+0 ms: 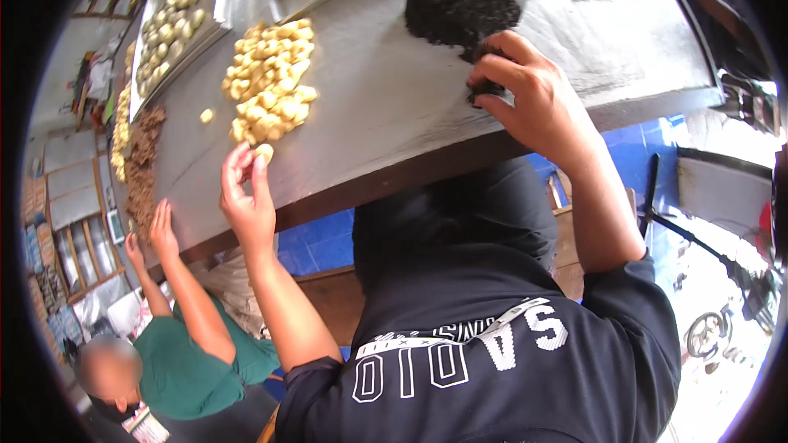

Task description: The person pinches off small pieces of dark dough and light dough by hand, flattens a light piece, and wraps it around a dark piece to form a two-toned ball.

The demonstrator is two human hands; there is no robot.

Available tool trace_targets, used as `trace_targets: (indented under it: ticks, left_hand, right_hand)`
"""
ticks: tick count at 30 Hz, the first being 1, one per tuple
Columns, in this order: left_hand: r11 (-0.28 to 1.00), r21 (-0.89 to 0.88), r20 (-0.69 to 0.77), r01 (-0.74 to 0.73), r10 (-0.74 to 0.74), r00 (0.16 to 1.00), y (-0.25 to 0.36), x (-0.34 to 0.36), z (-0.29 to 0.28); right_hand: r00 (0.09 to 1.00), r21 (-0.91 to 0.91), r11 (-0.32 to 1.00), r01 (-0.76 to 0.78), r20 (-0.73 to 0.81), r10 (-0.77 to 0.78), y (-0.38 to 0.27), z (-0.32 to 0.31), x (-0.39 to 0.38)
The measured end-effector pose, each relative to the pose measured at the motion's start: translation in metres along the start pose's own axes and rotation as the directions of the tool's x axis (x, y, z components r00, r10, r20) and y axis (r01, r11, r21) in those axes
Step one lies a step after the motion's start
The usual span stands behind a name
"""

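My left hand (249,197) is by the near end of a heap of small pale yellow dough pieces (269,74), with one dough piece (264,152) pinched at its fingertips. On the right, a big rounded mound of dark black paste (465,0) sits on the table, its near side rough and crumbly. My right hand (533,94) is just in front of that mound. Its fingers are curled round a small lump of black paste (487,90), partly hidden by the fingers. A single dough piece (207,116) lies apart, left of the heap.
Metal trays (215,25) of rounded pieces stand along the far left and top. A co-worker in a green shirt (185,357) works at the left with both hands by a brown crumbly mass (144,164). The table's near edge (410,174) runs before me.
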State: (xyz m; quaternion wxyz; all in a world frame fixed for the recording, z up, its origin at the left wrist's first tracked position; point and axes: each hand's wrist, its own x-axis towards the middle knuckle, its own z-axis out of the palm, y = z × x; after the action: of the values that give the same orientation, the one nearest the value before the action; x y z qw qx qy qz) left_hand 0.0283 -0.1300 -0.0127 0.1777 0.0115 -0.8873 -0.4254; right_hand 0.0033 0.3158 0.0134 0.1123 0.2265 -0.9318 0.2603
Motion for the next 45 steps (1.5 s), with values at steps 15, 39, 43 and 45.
trace_targets:
  ticks: [15, 39, 43, 45]
  left_hand:
    - [0.708, -0.605, 0.413, 0.365, -0.113, 0.904, 0.074, -0.009, 0.069]
    - [0.619, 0.298, 0.452, -0.727, 0.580, 0.678, 0.148, 0.060, 0.120]
    - [0.554, 0.216, 0.153, -0.804, 0.794, 0.588, 0.119, 0.069, 0.186]
    - [0.580, 0.249, 0.138, -0.775, 0.771, 0.622, 0.115, 0.065, 0.184]
  right_hand:
    - [0.996, -0.047, 0.999, -0.006, -0.091, 0.002, 0.012, -0.005, -0.001]
    - [0.995, -0.179, 0.984, -0.005, -0.094, -0.012, -0.005, 0.018, 0.011]
    - [0.990, 0.009, 0.993, -0.115, -0.082, 0.115, -0.014, 0.005, 0.011]
    - [0.947, 0.042, 0.965, -0.260, -0.182, 0.264, -0.011, 0.004, 0.002]
